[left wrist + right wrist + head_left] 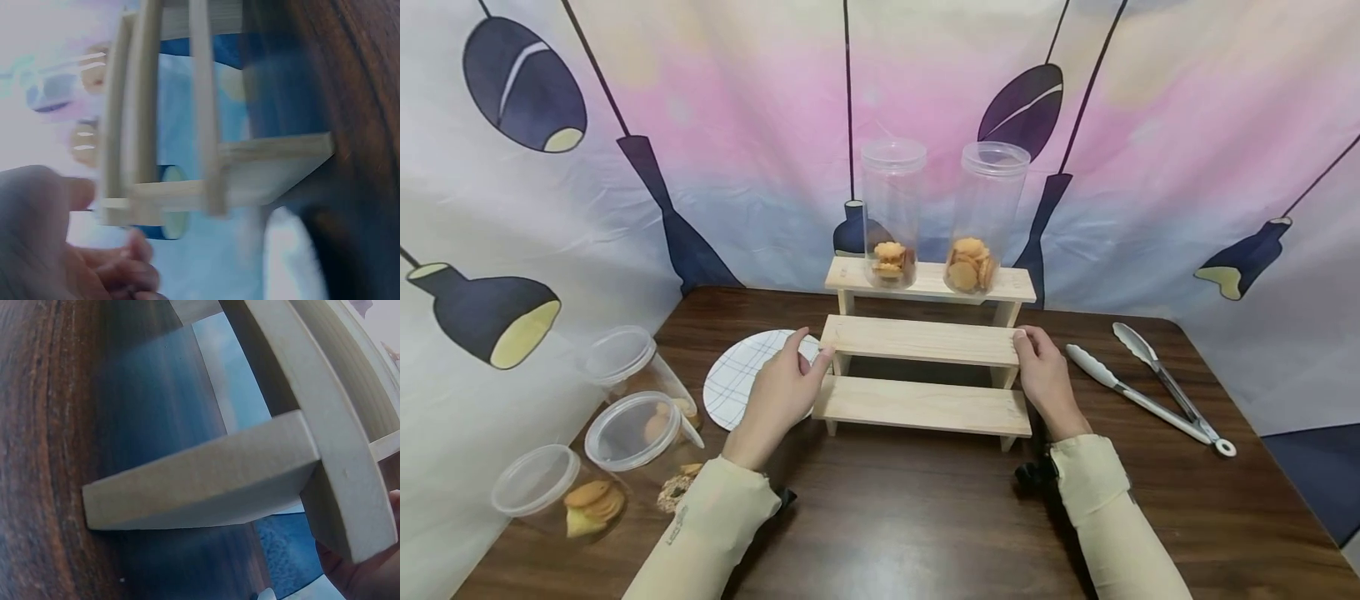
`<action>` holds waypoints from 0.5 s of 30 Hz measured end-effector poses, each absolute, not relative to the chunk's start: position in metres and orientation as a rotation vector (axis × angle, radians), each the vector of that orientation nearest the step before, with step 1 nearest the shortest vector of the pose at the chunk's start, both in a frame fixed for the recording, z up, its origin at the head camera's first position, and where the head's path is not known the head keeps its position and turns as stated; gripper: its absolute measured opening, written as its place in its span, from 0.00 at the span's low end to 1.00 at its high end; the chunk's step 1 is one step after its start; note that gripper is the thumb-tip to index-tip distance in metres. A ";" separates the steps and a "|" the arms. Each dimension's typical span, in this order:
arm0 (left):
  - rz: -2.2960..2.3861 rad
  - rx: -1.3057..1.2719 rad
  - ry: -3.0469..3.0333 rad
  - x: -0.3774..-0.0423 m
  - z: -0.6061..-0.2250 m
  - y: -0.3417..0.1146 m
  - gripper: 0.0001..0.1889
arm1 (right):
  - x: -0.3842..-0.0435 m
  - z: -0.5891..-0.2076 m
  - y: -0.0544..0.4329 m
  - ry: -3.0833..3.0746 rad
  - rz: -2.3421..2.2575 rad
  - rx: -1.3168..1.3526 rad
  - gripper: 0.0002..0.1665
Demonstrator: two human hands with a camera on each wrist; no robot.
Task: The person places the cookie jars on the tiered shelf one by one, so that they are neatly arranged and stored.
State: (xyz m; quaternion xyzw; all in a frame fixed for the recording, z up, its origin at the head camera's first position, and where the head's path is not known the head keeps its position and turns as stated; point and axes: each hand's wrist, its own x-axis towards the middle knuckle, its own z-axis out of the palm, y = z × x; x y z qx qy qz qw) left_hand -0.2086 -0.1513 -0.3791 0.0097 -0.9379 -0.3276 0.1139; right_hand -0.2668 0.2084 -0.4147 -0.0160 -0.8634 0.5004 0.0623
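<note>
A three-step wooden display stand (921, 404) stands on the table. At the left end of its middle step is my left hand (778, 396), thumb and forefinger spread, thumb tip right at the board's edge. The left wrist view is blurred, with the fingers (128, 269) close beside the board's end. My right hand (1047, 379) grips the right end of the same step, thumb at the front; fingers partly show behind the board in the right wrist view. Two clear lidded jars of cookies, a left one (891, 212) and a right one (988, 217), stand on the top step.
A round white plate with a grid pattern (733, 379) lies left of the stand, partly behind the left hand. Three clear jars of cookies (632, 433) stand at the table's left edge. Tongs (1150, 408) lie spread on the right. A printed cloth (760, 150) hangs behind.
</note>
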 end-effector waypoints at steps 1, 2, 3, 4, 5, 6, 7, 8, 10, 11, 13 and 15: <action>-0.932 -0.004 -2.738 -0.203 -0.375 -0.152 0.34 | -0.267 -0.414 0.208 -2.611 1.509 -0.047 0.38; -0.903 -0.035 -2.728 -0.197 -0.370 -0.153 0.33 | -0.268 -0.414 0.208 -2.611 1.509 -0.047 0.38; -0.868 -0.068 -2.714 -0.190 -0.365 -0.154 0.32 | -0.268 -0.415 0.208 -2.611 1.504 -0.046 0.38; -0.842 -0.103 -2.697 -0.183 -0.359 -0.154 0.31 | -0.268 -0.414 0.208 -2.610 1.501 -0.040 0.38; -0.814 -0.134 -2.679 -0.175 -0.354 -0.155 0.30 | -0.268 -0.414 0.209 -2.609 1.497 -0.034 0.38; -0.785 -0.165 -2.656 -0.167 -0.347 -0.155 0.30 | -0.268 -0.413 0.209 -2.610 1.498 -0.032 0.37; -0.754 -0.191 -2.633 -0.159 -0.341 -0.157 0.29 | -0.268 -0.413 0.209 -2.611 1.499 -0.032 0.37; -0.728 -0.223 -2.605 -0.151 -0.335 -0.158 0.28 | -0.268 -0.413 0.209 -2.612 1.500 -0.031 0.37; -0.681 -0.276 -2.542 -0.135 -0.324 -0.163 0.28 | -0.268 -0.413 0.209 -2.612 1.511 -0.028 0.37; -0.660 -0.292 -2.517 -0.127 -0.319 -0.166 0.28 | -0.268 -0.414 0.209 -2.611 1.514 -0.031 0.37; -0.630 -0.314 -2.455 -0.114 -0.309 -0.172 0.30 | -0.269 -0.414 0.210 -2.607 1.513 -0.038 0.36; -0.611 -0.309 -2.409 -0.102 -0.301 -0.180 0.31 | -0.269 -0.415 0.210 -2.601 1.505 -0.040 0.36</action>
